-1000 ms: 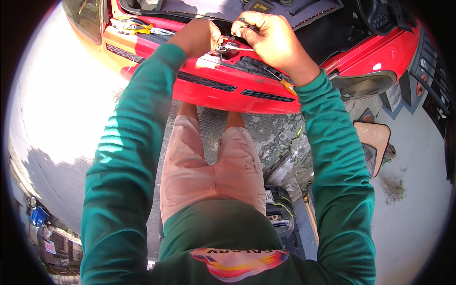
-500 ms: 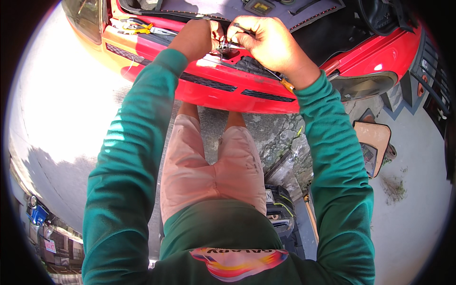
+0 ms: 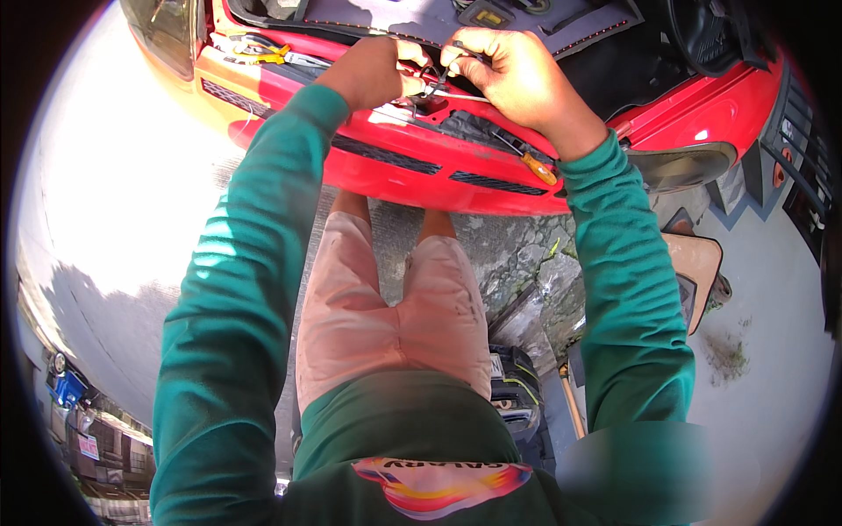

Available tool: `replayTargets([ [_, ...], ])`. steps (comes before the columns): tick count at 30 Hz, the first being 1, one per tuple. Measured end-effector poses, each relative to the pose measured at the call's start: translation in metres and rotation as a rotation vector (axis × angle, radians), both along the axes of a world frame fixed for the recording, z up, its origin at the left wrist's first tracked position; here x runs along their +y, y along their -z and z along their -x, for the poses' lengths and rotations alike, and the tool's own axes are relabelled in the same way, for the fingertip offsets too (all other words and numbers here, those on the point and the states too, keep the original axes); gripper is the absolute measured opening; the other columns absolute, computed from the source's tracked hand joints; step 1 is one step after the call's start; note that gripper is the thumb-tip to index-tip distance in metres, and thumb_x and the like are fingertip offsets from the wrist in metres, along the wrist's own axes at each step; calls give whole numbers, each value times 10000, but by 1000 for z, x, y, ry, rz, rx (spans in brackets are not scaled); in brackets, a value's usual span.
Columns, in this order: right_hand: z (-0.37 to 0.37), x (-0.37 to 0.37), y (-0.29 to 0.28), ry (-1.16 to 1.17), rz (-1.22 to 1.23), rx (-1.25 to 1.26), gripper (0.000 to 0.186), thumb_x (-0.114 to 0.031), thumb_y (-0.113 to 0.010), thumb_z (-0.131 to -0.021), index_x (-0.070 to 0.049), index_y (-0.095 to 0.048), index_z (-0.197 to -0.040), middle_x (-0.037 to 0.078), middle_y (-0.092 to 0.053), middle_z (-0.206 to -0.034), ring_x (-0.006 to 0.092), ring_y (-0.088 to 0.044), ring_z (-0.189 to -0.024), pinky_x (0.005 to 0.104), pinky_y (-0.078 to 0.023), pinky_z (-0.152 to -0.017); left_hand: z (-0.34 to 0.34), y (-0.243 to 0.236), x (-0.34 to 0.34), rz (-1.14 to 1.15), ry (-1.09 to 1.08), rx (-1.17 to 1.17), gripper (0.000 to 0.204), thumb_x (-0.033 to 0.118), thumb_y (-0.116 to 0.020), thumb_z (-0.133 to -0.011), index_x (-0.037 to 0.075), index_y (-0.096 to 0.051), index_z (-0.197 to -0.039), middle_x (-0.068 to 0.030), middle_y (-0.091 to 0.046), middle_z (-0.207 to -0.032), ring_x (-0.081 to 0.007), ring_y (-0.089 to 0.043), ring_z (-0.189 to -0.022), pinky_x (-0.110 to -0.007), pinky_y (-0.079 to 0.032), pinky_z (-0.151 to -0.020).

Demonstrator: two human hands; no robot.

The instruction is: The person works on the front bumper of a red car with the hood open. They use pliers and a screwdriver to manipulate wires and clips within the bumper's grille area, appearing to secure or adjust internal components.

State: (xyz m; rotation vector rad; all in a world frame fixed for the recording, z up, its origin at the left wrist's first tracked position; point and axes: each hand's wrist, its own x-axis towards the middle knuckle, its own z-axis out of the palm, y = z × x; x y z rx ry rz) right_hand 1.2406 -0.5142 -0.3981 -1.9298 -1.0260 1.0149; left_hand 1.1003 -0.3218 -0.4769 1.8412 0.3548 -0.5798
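Observation:
Both hands work close together over the red car's front edge point(image 3: 386, 180). My left hand point(image 3: 364, 72) is closed, its fingertips at a small metal fitting point(image 3: 430, 88); what they pinch is too small to name. My right hand point(image 3: 526, 83), just to the right, pinches a thin black strip point(image 3: 472, 53) between thumb and fingers. A thin pale rod or cable point(image 3: 465, 95) runs from the fitting toward the right hand's underside. Below the right wrist lies a screwdriver point(image 3: 538, 168) with an orange handle, resting on the car's front.
Yellow-handled pliers point(image 3: 272, 54) lie on the red ledge left of my hands. Behind is the open bay with a grey panel point(image 3: 561, 31). A black bag point(image 3: 517, 394) and a wooden handle point(image 3: 572, 403) stand on the ground by my legs.
My right hand has drawn slightly right, away from the left, showing more of the black strip and pale rod. More of the screwdriver handle shows.

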Motion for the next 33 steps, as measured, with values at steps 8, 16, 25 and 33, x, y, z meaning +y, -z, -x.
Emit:
replayTargets([
  [8,2,-4,11,89,-89,99,72,-37,-675,-986,-39,-719,-1043,156,-693,-849,305,-660,-746,386,-551,-757,16,-36,-21,-134,-134,-284,216,189,-860,-870,37,-780,-1001,-130,-745,-1023,-284,-745,-940,-373,-595,-816],
  [16,2,4,-5,8,64,-14,97,-36,-680,-1022,12,-718,-1098,108,-733,-908,154,-671,-833,314,-559,-849,22,-33,-42,-189,-253,-319,308,169,-846,-873,45,-760,-1141,-156,-747,-1132,-354,-743,-959,-417,-601,-833],
  [25,-7,13,4,-156,-45,-297,97,-114,-722,-968,-79,-733,-1058,193,-706,-881,419,-685,-829,456,-553,-745,2,-5,9,-264,185,-349,322,115,-739,-970,103,-740,-1292,-164,-729,-1253,-405,-687,-1076,-436,-571,-957],
  [33,-6,20,2,-184,23,-257,102,-123,-731,-981,-69,-723,-1067,203,-689,-869,441,-663,-819,453,-536,-735,-2,-9,-3,-293,129,-107,204,238,-756,-984,64,-797,-1081,-209,-763,-852,-415,-736,-802,-463,-595,-761],
])
